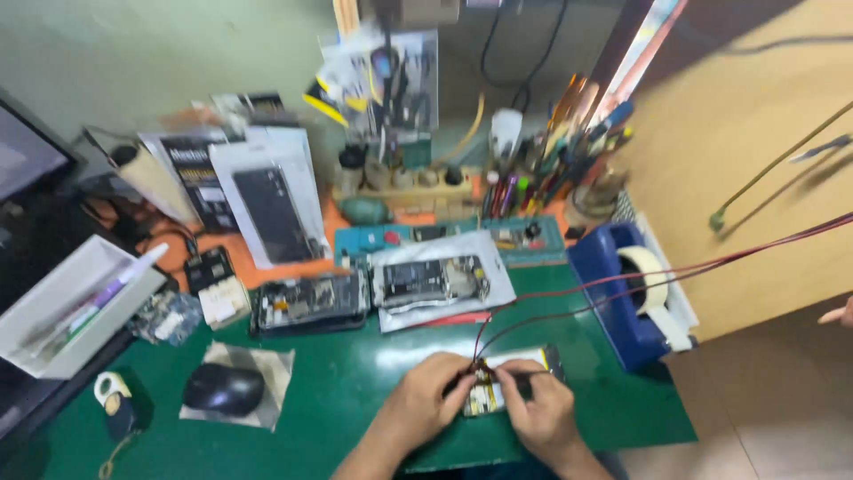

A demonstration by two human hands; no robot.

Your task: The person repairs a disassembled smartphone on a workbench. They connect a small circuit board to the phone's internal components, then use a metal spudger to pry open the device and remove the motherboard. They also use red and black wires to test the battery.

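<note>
An opened phone (pixel 515 378) lies on the green mat (pixel 355 400) near the front edge. My left hand (pixel 431 396) rests on its left side, fingers curled at the point where red and black wires (pixel 622 284) meet the phone. My right hand (pixel 538 404) pinches a thin dark tool (pixel 529 374) over the phone's middle. The wires run up and off to the right. The frame is blurred, so the exact contact points are unclear.
Two more opened phones (pixel 311 300) (pixel 431 283) lie further back on the mat. A blue tape dispenser (pixel 626 293) stands at the right, a black mouse (pixel 222 388) at the left. Tool holders (pixel 551 151), boxes (pixel 271 200) and a white tray (pixel 67 307) crowd the back and left.
</note>
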